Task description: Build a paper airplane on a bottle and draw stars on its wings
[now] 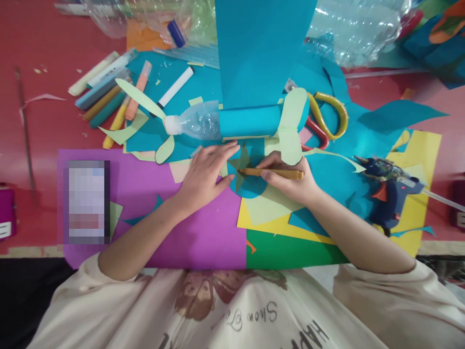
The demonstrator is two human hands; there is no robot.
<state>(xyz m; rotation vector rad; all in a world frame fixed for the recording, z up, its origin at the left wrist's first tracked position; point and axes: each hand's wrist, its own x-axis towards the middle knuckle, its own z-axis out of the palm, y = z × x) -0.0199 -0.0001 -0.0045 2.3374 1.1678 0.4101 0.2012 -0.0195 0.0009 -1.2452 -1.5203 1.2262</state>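
Observation:
In the head view, my right hand (292, 182) grips a brown-orange marker (285, 173), its tip on a star drawn or laid in olive (244, 167) on a round blue paper piece (256, 186). My left hand (209, 177) lies flat with fingers outstretched beside that piece, holding nothing. Just beyond both hands, a clear plastic bottle (201, 120) lies on its side. Blue paper (250, 121) wraps its body, pale green blades (140, 97) fan out at the cap, and pale green paper fins (292, 128) sit at its other end.
Several markers (105, 92) lie at upper left. Scissors (330, 116) with yellow and red handles rest right of the bottle. A glue gun (394, 194) with a lit red light lies at right. A blurred phone (89, 201) is on purple paper (203, 237). Plastic bottles (363, 29) stand behind.

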